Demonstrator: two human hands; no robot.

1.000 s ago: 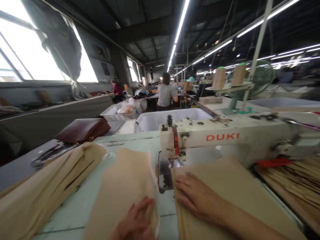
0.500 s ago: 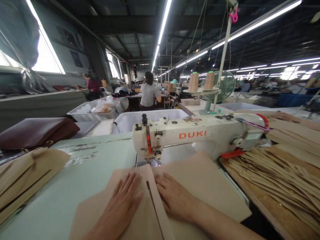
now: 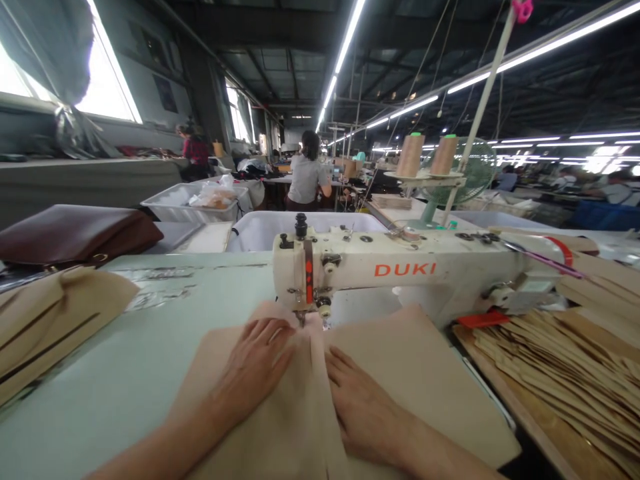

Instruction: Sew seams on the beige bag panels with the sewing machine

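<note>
Pressing flat on tan fabric (image 3: 400, 373) at a cream sewing machine (image 3: 400, 270), two bare hands, fingers spread and palms down, gripping nothing. Left hand (image 3: 255, 363) laid on the left panel, fingertips just short of the needle (image 3: 301, 317); right hand (image 3: 363, 410) laid on the right panel, just beside the raised fold (image 3: 315, 380) between the two. Fabric spread on the pale green table (image 3: 125, 373), directly in front of the machine head, its far edge tucked under the needle. Fold's long axis running from the near edge straight away toward the needle.

Seen around it: one brown bag (image 3: 75, 233) at far left; one stack of folded tan pieces (image 3: 45, 320) below the bag, well apart from the hands; one heap of cut tan pieces (image 3: 565, 367) on a wooden board at right, near the machine's base. Two thread cones (image 3: 427, 155) standing upright on a stand behind the machine, one green fan (image 3: 470, 177) just beside them. Two white bins (image 3: 300, 230) beyond the table. Two people farther back: one in a grey top (image 3: 306, 175) with back turned, one in a red top (image 3: 193, 150) by the windows. Nothing lying between the hands and the needle but the fabric itself.
</note>
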